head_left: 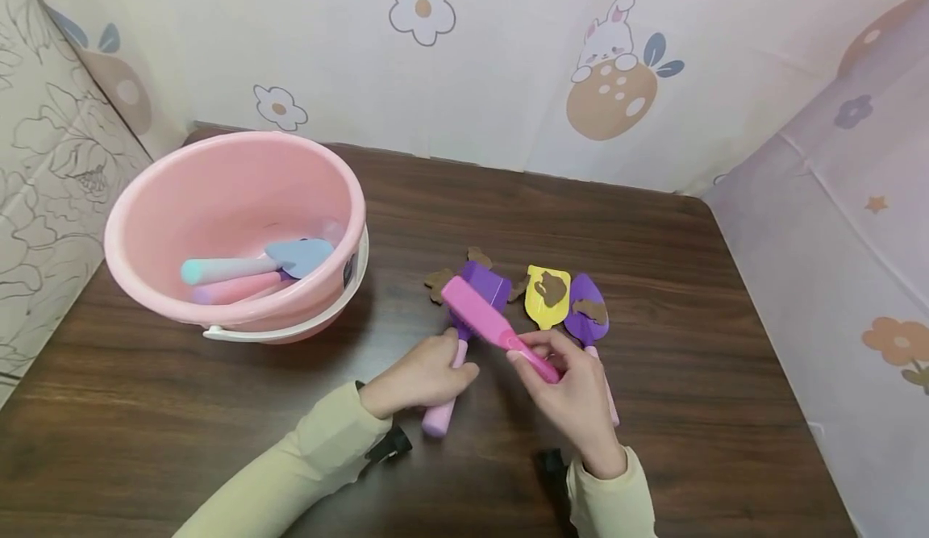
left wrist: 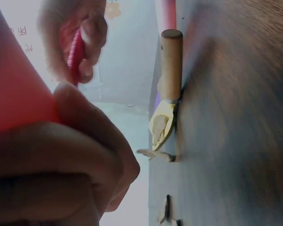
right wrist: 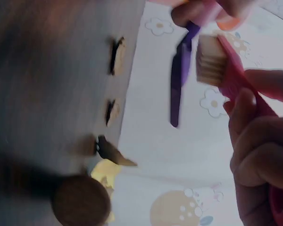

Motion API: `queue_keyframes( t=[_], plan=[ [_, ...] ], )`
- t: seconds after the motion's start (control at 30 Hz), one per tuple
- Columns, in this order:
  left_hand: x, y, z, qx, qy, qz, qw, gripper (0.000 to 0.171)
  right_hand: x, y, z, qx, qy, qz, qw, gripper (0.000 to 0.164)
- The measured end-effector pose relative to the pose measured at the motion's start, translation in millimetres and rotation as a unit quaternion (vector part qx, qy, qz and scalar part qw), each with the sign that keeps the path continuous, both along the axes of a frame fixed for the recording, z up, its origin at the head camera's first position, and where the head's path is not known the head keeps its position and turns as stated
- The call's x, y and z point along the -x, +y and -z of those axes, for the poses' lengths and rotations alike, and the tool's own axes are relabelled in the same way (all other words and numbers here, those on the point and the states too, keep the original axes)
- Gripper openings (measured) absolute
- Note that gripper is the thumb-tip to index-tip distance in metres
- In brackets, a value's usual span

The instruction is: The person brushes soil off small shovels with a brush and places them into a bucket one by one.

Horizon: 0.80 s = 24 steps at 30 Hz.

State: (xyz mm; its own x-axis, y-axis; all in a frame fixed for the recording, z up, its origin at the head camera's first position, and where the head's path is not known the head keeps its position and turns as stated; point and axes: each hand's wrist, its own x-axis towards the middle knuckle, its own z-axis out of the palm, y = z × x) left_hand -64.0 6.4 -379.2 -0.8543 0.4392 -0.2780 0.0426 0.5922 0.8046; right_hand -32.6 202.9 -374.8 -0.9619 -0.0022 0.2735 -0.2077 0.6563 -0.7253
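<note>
My left hand point(head_left: 423, 373) grips the pink handle point(head_left: 438, 419) of a purple toy shovel point(head_left: 493, 286). In the right wrist view the shovel's thin purple blade point(right wrist: 178, 89) is raised above the table. My right hand point(head_left: 573, 389) holds a pink brush point(head_left: 475, 310) by its handle, thumb and fingers around it. The brush's pale bristles point(right wrist: 211, 60) face the shovel blade, close beside it. To the right lie a yellow shovel point(head_left: 537, 314) with a wooden handle point(left wrist: 171, 66) and a purple trowel point(head_left: 583, 330) with a pink handle, each bearing a brown flake.
Several brown flakes point(head_left: 438, 284) lie on the wooden table point(head_left: 697, 409) around the purple shovel. At the left stands a pink bucket point(head_left: 218, 191) with a white handle point(head_left: 290, 331). Inside are a blue trowel point(head_left: 303, 257) and a pink-handled tool point(head_left: 243, 286). A patterned curtain point(head_left: 493, 78) hangs behind.
</note>
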Motion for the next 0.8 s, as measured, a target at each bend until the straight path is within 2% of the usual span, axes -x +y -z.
queue_keyframes(
  t=[0.1,0.3,0.37,0.43,0.5,0.57,0.63,0.73,0.8],
  plan=[
    [-1.2,1,-2.4,0.005,0.006,0.000,1.0000,0.034,0.6,-2,4.0,-0.006,0.002,-0.020,1.000,0.022],
    [-4.6,2,-6.7,0.020,0.026,-0.013,0.9994,0.032,7.8,-1,10.5,-0.007,0.011,-0.010,1.000,0.023],
    [-6.8,2,-7.5,0.018,0.027,-0.011,0.9994,0.027,11.1,1,12.1,-0.018,0.027,-0.002,0.999,0.022],
    [-10.3,1,-8.6,0.010,0.028,0.007,0.9995,0.023,15.8,5,13.6,-0.048,0.053,0.029,0.997,0.021],
    [-13.4,1,-9.5,-0.011,0.030,0.028,0.9991,0.020,21.1,12,14.7,-0.084,0.073,0.082,0.990,0.020],
    [-14.8,-1,-11.8,-0.031,0.026,0.037,0.9985,0.020,25.0,20,14.8,-0.102,0.075,0.139,0.982,0.020],
    [-13.4,-3,-13.2,-0.035,0.040,0.030,0.9981,0.019,25.6,25,13.2,-0.100,0.063,0.178,0.977,0.020],
    [-8.9,-5,-14.0,-0.032,0.038,0.011,0.9987,0.018,21.1,27,9.1,-0.062,0.053,0.189,0.979,0.022],
    [-5.8,-6,-12.3,-0.024,0.038,0.010,0.9989,0.016,16.8,24,6.0,-0.037,0.060,0.171,0.983,0.021]
  ],
)
